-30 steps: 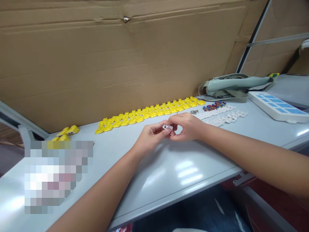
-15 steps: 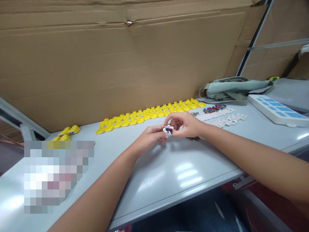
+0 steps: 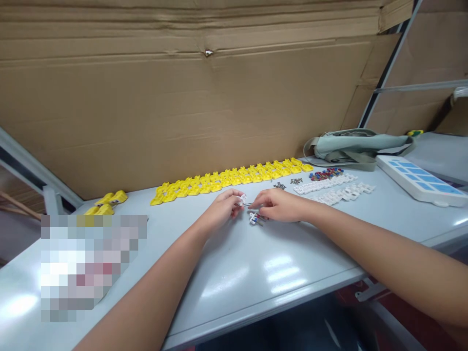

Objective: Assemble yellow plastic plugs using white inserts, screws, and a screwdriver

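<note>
Here the left hand [image 3: 219, 210] pinches a small white clip [image 3: 242, 199] while the right hand [image 3: 280, 205], fingers curled and seemingly holding nothing, rests by another clip piece [image 3: 255, 218], so steady both wrists on the table [image 3: 256, 263].

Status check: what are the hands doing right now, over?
Left hand pinching small white part. Right hand low on table, beside second white part. Nothing between the hands.

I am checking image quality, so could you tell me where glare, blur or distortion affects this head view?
Head view: glare patches on the grey table; a pixelated block masks the left; edges bow; the small white part in the left hand is tiny, soft.
</note>
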The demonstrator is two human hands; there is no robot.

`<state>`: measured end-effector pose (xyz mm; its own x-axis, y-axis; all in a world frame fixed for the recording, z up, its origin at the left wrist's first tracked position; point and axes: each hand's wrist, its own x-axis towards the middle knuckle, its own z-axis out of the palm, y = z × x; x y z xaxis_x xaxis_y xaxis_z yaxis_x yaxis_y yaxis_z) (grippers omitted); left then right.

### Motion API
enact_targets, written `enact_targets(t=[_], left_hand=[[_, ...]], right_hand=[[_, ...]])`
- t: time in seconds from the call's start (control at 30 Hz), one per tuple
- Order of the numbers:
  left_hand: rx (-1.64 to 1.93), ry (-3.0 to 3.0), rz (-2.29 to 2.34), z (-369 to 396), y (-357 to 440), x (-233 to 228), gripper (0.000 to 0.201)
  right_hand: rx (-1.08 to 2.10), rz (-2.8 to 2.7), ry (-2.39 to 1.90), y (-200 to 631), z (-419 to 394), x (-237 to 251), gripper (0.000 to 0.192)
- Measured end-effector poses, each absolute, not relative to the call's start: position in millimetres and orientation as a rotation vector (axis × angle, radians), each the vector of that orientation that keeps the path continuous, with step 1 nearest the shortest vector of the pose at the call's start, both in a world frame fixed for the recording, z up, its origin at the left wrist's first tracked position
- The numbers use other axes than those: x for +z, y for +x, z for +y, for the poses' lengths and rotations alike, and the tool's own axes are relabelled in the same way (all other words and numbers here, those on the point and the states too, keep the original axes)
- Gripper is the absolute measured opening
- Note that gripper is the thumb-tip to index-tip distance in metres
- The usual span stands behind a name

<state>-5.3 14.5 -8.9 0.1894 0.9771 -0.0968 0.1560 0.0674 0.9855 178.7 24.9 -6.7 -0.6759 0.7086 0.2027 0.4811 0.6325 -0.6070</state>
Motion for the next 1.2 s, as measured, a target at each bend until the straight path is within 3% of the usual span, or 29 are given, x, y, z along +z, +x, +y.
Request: enact_targets(t=[0.2, 0.37, 0.57, 0.7, 0.83, 1.03, 1.2], left_hand=[[0.976, 1.449, 1.150, 8.9, -2.5, -7.1, 0.020], [0.868, 1.583, 1.101, 2.5, -0.7, -3.4, 0.021], [0.732, 2.014, 1.210, -5.1, -1.8, 1.8, 0.028], [0.542, 2.342, 1.260, -9.1, -0.8, -0.1, 0.027], [0.486, 2.413, 1.280, -7.5, -0.8, -5.1, 0.024], [0.378, 2.469, 1.239, -6.5, -4.2, -3.5, 0.032], [0.314, 2.493, 1.233, -7.1, -3.6, -2.7, 0.036]], right_hand=[[0.466, -2.227, -0.919, 179.1, 23.7, 1.7, 0.036], [0.261, -2.395, -0.626, 174.9, 18.9, 6.0, 0.018], [0.019, -2.119, -1.140, 231.3, 45.7, 28.0, 0.010], [0.000, -1.759, -1.544, 322.3, 67.6, 39.8, 0.007], [0.121, -1.630, -1.799, 387.0, 75.1, 27.7, 0.019], [0.325, -1.499, -2.032, 407.0, 80.3, 4.7, 0.003], [0.354, -1.491, -2.094, 408.0, 81.5, 2.4, 0.006]])
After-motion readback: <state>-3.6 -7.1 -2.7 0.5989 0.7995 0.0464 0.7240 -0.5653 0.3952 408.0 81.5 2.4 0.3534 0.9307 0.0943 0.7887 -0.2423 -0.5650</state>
